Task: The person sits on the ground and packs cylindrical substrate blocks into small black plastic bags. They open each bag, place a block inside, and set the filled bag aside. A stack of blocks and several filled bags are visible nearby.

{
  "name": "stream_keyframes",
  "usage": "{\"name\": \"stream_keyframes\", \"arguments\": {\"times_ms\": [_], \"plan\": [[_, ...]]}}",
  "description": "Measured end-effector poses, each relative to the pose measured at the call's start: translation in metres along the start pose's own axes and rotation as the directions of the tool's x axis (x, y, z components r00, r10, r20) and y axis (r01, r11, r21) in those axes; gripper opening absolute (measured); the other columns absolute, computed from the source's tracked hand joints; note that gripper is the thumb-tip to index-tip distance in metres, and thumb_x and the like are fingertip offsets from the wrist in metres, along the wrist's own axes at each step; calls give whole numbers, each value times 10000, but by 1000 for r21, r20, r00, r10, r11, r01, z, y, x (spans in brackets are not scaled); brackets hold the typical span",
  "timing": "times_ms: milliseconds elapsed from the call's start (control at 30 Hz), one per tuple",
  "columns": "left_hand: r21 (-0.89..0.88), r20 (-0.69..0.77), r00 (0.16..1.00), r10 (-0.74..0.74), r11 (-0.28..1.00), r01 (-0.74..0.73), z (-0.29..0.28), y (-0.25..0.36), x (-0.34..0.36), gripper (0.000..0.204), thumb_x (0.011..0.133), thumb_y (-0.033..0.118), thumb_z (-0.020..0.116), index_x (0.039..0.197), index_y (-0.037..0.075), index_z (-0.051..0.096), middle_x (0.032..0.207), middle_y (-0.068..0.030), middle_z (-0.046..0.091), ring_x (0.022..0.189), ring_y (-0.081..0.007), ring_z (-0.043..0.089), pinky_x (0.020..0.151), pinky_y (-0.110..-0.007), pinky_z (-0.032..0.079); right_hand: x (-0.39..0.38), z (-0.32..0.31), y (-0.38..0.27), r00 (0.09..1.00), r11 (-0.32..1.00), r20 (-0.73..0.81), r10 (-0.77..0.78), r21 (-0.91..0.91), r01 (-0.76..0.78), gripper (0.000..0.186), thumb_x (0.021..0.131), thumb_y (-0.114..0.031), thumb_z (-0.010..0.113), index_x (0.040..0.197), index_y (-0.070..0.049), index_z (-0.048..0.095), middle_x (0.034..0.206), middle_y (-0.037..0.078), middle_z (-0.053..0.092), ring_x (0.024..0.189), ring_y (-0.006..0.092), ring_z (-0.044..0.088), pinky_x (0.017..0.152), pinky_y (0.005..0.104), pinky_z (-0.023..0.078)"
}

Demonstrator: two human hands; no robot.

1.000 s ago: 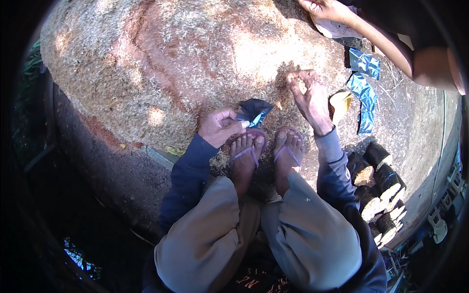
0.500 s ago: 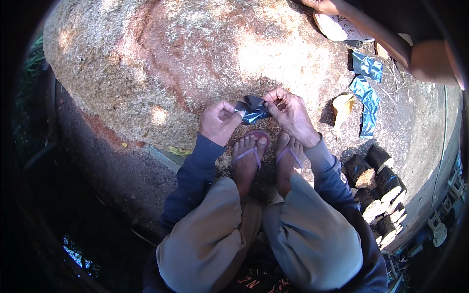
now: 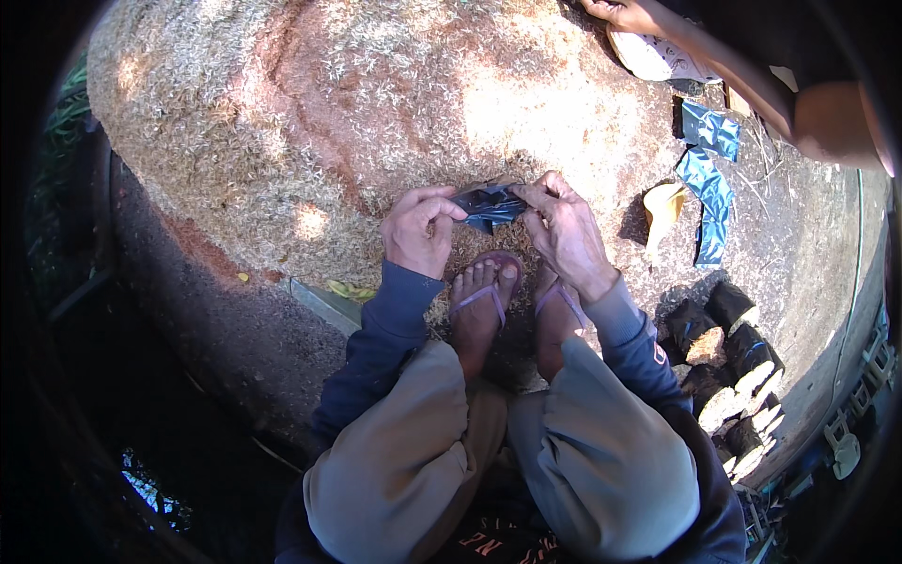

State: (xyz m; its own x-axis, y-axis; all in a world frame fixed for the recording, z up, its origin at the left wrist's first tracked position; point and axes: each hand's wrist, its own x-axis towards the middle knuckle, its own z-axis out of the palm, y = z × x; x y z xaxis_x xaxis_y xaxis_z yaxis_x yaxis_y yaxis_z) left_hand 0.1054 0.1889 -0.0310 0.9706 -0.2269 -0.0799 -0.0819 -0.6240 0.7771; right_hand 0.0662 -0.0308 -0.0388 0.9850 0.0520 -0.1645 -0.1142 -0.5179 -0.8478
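Observation:
Between my two hands a black plastic bag [image 3: 490, 205] is stretched sideways, its shiny surface creased. My left hand [image 3: 418, 230] pinches its left edge between thumb and fingers. On the opposite edge my right hand [image 3: 567, 230] grips it the same way. The bag hangs above the near rim of a large heap of pale husks and shavings [image 3: 376, 113], just beyond my sandalled feet [image 3: 484, 301].
To the right lie a yellow scoop-like piece [image 3: 662, 211] and several flat black bags [image 3: 709, 188]. Nearer me, several filled black bags [image 3: 733, 348] stand together. Another person's arm [image 3: 705, 52] reaches in at the upper right, beside a whitish patterned thing [image 3: 648, 56].
The bag has gone from folded and crumpled to spread wider between my hands. My right hand has turned slightly and its fingers have shifted along the edge.

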Motion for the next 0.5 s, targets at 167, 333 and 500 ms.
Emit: {"name": "stream_keyframes", "arguments": {"times_ms": [167, 333, 500], "plan": [[-10, 23, 999, -31, 999, 31, 6, 5, 0, 311, 858, -62, 682, 1137, 50, 758, 1123, -133, 720, 887, -194, 733, 726, -294, 623, 0, -6, 1, 999, 999, -37, -40, 28, 41, 350, 854, 30, 631, 1184, -37, 728, 925, 189, 606, 798, 337, 660, 733, 419, 555], [-109, 72, 995, -65, 991, 72, 9, 16, -1, 319, 894, -19, 697, 1209, 25, 729, 1114, -133, 717, 825, -148, 715, 722, -281, 628, 2, 12, -3, 995, 996, -60, -78, 42, 80, 348, 826, -3, 743, 1173, -20, 731, 1079, 170, 588, 910, 339, 663, 816, 397, 554], [-23, -35, 982, -187, 982, 186, 12, 18, -2, 328, 886, 59, 756, 1208, 17, 709, 1100, -117, 691, 834, -137, 682, 658, -277, 599, -8, 18, -5, 972, 993, 214, 100, 34, -110, 547, 837, 24, 694, 1369, -17, 574, 1134, 229, 573, 1047, 406, 630, 875, 441, 557]]}}
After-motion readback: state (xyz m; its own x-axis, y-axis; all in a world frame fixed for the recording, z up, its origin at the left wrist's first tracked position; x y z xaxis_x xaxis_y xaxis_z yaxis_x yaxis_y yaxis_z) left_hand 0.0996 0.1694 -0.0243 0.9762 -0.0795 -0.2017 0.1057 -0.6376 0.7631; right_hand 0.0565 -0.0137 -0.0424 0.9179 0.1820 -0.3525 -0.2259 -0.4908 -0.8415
